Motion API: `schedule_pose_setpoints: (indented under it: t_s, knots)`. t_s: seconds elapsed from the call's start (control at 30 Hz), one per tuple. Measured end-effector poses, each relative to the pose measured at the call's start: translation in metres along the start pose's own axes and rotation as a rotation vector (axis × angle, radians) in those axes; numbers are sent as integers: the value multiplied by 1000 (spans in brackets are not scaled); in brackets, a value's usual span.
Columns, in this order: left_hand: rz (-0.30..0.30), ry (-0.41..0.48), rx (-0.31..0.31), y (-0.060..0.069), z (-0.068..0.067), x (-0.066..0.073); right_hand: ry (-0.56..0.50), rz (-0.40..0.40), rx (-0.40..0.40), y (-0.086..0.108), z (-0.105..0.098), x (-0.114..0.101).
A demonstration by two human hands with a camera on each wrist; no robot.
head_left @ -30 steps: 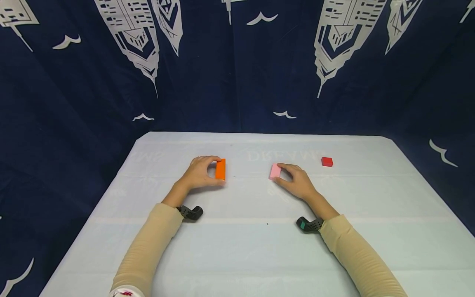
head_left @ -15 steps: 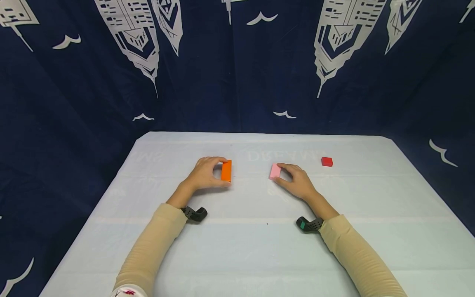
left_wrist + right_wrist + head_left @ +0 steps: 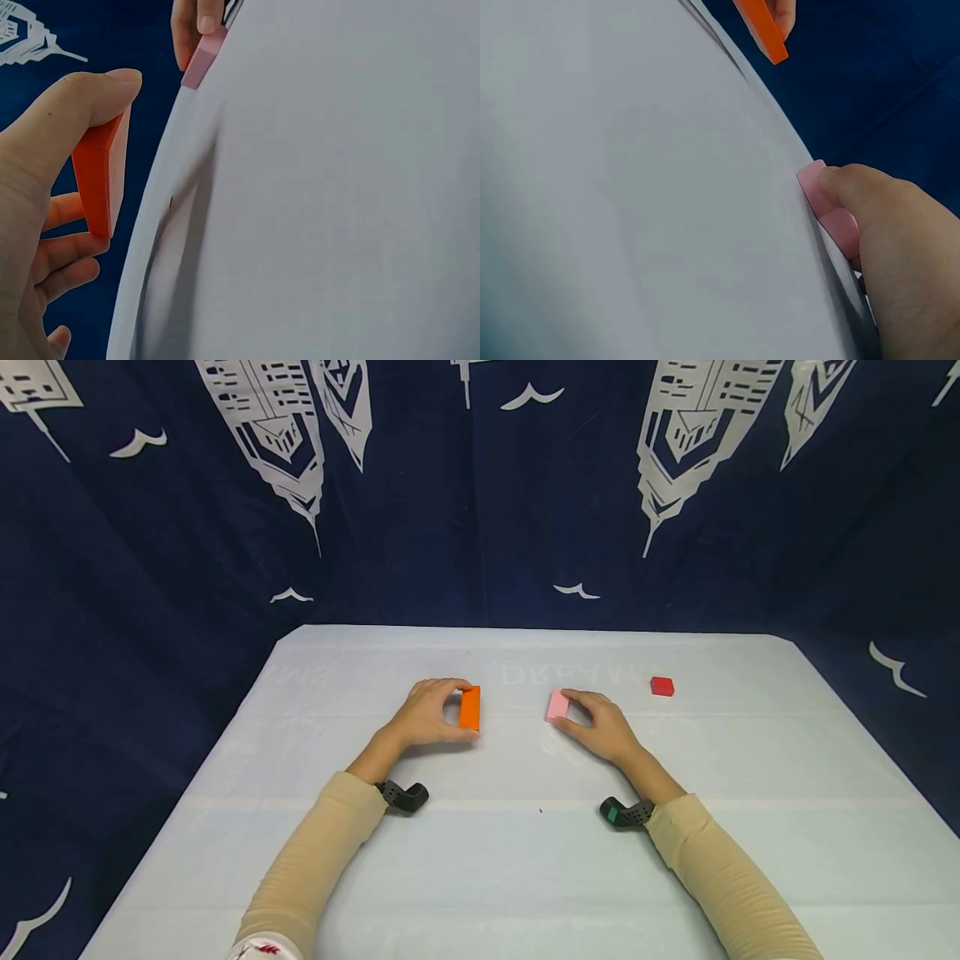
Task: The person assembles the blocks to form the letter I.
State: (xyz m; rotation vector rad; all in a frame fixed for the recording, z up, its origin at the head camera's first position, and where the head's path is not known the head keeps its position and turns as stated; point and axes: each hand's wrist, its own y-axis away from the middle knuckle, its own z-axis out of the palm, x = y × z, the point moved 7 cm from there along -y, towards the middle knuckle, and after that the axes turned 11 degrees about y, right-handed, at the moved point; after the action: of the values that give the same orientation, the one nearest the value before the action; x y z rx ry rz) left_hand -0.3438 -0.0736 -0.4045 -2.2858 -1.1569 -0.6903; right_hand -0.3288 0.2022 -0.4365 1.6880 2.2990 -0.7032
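Note:
Between thumb and fingers, my left hand point(image 3: 432, 712) pinches an orange rectangular block point(image 3: 469, 708) by its two ends. The left wrist view has this orange block point(image 3: 94, 180) raised off the white table, thumb over its top end. My right hand point(image 3: 602, 727) holds a pink block point(image 3: 557, 705) the same way, to the right of the orange one with a gap between them. In the right wrist view the pink block point(image 3: 840, 229) appears to touch the tabletop, with the thumb pressed along it. The fingers behind the pink block are mostly hidden there.
A small red block point(image 3: 662, 686) lies on the white table point(image 3: 517, 860) beyond and to the right of my right hand. Dark blue cloth point(image 3: 480, 527) with white printed shapes hangs behind the table and at its sides.
My left hand has moved steadily to the right with the orange block, bringing it closer to the pink one. My right hand and the pink block have stayed put.

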Motion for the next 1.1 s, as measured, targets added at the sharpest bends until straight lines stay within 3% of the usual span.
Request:
schedule_pose_setpoints:
  t_s: [1.1]
  knots:
    - [19, -61, -8, -12, 25, 22, -4, 8, -10, 0, 0, 0]
